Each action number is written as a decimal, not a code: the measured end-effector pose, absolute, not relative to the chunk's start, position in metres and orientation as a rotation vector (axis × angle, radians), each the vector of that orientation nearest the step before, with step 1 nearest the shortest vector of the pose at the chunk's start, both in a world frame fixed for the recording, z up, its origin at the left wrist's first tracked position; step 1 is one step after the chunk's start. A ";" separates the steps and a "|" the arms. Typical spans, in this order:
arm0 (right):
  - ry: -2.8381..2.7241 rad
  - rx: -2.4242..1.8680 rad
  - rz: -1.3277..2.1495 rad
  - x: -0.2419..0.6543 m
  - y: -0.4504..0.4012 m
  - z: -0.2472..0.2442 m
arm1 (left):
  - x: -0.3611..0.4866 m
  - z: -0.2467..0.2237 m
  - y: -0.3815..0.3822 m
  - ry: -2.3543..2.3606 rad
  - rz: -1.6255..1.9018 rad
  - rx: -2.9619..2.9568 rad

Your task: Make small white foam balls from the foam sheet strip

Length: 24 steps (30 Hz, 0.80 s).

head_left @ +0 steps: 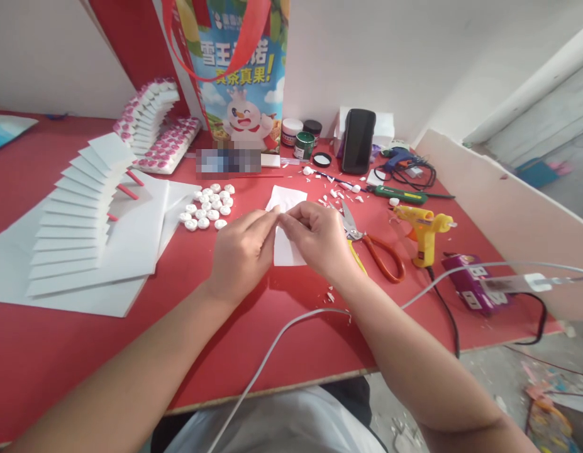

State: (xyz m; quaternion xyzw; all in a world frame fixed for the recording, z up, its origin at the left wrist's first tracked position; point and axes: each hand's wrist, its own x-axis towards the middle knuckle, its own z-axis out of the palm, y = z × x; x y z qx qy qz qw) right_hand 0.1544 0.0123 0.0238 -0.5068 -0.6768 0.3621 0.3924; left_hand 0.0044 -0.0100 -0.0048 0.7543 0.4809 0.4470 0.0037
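Note:
My left hand (245, 245) and my right hand (317, 236) meet at the fingertips over a strip of white paper (290, 251) on the red table. Both are closed in a pinch. Whatever lies between the fingers is too small or hidden to make out. To the left of my hands sits a cluster of small white rosette-like pieces (203, 214). Just right of my right hand lie pliers or shears with orange and yellow handles (385, 257), partly behind that hand. White scraps (341, 185) are scattered beyond it.
Fanned white panels (77, 220) stand on white sheets (135, 251) at left. A printed bag (244, 82), paint jars (304, 145) and a phone (358, 141) line the back. A yellow glue gun (426, 229) and purple box (475, 286) stand right. A pale cable (277, 343) crosses the front.

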 end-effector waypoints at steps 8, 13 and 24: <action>-1.758 -1.222 1.068 0.163 0.018 0.029 | -0.002 0.000 -0.004 1.284 1.386 1.674; -1.840 -1.188 1.070 0.166 0.021 0.028 | -0.007 0.002 0.001 1.121 1.215 1.365; -1.964 -1.439 0.839 0.165 0.021 0.028 | -0.005 -0.008 -0.002 1.203 1.165 1.493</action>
